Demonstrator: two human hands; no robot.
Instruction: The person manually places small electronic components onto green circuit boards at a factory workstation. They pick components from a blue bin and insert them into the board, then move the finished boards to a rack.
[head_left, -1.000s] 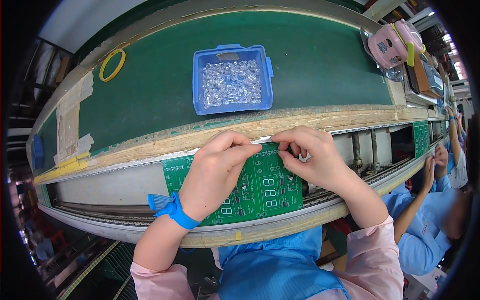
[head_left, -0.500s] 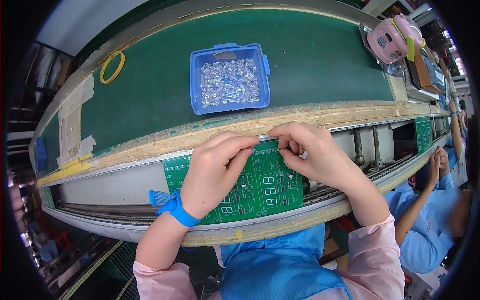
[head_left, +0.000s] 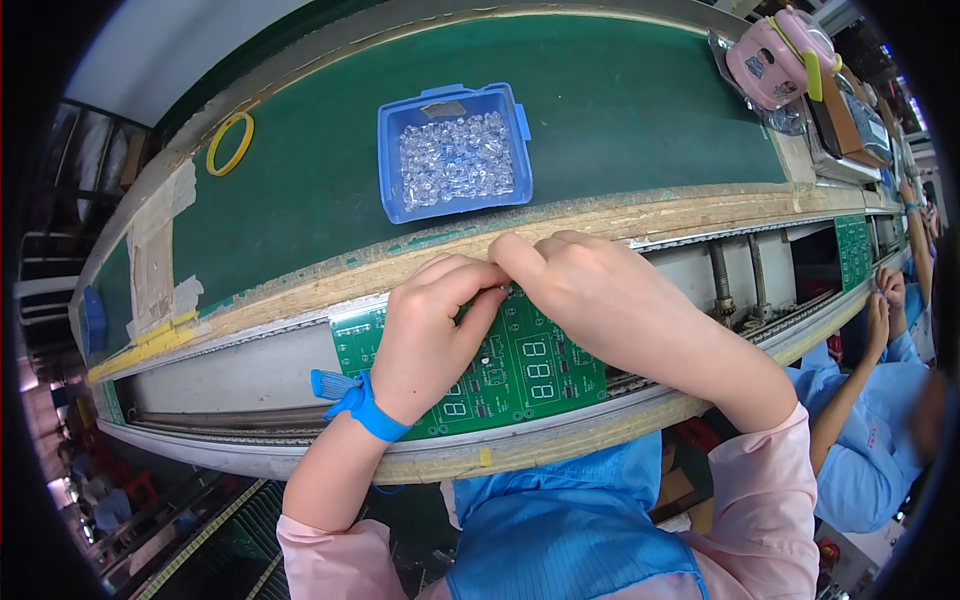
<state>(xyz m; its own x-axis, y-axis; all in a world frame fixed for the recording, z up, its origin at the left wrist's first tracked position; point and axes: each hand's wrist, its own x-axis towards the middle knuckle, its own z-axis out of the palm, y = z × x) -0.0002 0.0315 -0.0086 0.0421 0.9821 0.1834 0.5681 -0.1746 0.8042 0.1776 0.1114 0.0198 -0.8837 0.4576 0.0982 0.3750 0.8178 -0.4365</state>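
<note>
One green circuit board [head_left: 510,385] sits in the metal track [head_left: 230,375] beneath our hands, and our right hand [head_left: 590,290] has just swung leftward to meet our left hand [head_left: 420,330], bringing both to one spot over its far edge. Our left thumb and forefinger curl toward each other, our right knuckles arch over, hiding the fingers; we cannot tell what either grips. Beyond sits a blue bin [head_left: 460,208] of clear pieces [head_left: 457,158].

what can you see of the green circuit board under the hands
The green circuit board is a thin, stiff-looking sheet with white outlines shaped like digits and small dark parts. It lies flat in the track along the near side of the bench. The left hand and the right hand cover part of its far side; whether either touches it is hidden.
</note>
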